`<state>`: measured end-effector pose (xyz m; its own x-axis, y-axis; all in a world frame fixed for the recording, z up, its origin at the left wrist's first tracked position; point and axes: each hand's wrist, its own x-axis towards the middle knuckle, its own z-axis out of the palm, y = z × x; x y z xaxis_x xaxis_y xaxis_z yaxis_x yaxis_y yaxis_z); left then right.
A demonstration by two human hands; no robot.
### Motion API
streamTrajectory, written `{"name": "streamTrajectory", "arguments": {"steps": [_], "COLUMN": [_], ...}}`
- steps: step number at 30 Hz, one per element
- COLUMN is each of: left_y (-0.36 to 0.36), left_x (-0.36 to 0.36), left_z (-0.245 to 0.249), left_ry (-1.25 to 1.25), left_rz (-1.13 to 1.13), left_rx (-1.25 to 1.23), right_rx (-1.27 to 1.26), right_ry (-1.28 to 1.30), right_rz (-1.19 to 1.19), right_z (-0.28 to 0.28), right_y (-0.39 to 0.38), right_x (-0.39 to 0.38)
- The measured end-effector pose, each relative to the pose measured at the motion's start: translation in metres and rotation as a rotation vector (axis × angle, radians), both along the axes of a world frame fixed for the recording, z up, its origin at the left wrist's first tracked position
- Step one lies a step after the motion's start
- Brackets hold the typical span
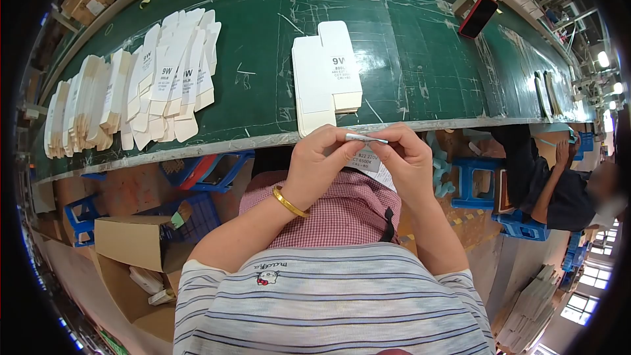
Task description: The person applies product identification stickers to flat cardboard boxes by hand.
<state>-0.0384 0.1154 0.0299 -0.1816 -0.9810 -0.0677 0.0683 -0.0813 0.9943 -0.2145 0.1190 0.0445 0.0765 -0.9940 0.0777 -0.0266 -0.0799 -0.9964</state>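
A small white printed carton [363,162] is held between both hands at the table's front edge, with grey lettering on the side toward me. My left hand [321,163] pinches its upper left end between thumb and fingers. On the other end, my right hand [409,158] has a like pinch near the top edge. The fingers hide part of the carton. Just beyond the hands lie flat white cartons [328,72] marked 9W, one overlapping another on the green table.
On the green table [407,46], a pile of flat cartons [174,72] and a leaning row of them [82,105] lie to the left. A red-edged phone [478,16] is at the back right. An open cardboard box [128,243] stands lower left. A person [552,184] sits at right near blue stools [474,181].
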Motion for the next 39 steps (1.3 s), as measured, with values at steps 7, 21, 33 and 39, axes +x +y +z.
{"name": "streamTrajectory", "arguments": {"steps": [7, 21, 33, 39], "left_y": [-0.002, 0.002, -0.001, -0.006], "left_x": [0.001, -0.004, 0.003, 0.006], "left_z": [0.0, 0.001, -0.003, -0.006], "left_ry": [0.192, 0.386, 0.278, 0.169], "left_rz": [-0.074, 0.048, 0.032, 0.026], "left_rx": [0.152, 0.155, 0.177, 0.223], "right_rx": [-0.128, -0.078, 0.115, 0.059], "right_ry": [0.204, 0.15, 0.068, 0.239], "right_rz": [-0.016, -0.027, -0.012, -0.04], "right_z": [-0.007, -0.013, -0.007, -0.005], "right_y": [0.0, 0.0, -0.002, -0.005], "right_x": [-0.006, 0.0, 0.006, 0.003]}}
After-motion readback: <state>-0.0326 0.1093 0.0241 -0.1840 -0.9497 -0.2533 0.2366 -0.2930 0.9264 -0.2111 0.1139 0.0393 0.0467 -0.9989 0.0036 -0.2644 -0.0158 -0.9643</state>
